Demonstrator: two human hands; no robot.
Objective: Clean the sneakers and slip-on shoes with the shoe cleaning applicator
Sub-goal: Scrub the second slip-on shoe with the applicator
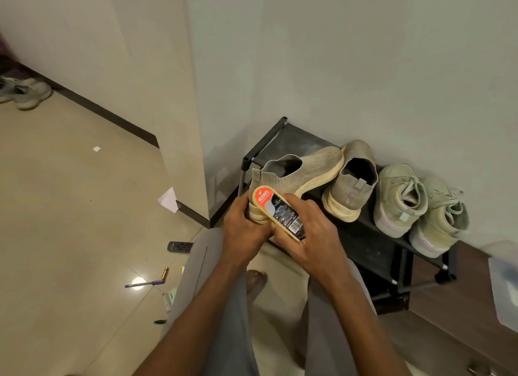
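Shoe rack by the wall, one slip-on being worked at its heel.

The black shoe rack (372,244) stands against the wall, carrying a second slip-on shoe (350,182) and a pair of laced sneakers (420,207) side by side. At its left end, the held slip-on shoe (294,171) lies tilted, toe toward the wall. The left hand (244,230) has its fingers curled around that shoe's heel. The right hand (311,235) grasps the shoe cleaning applicator (280,210), which lies against the heel sole. A remote control (180,246) and a pen (143,284) lie on the floor.
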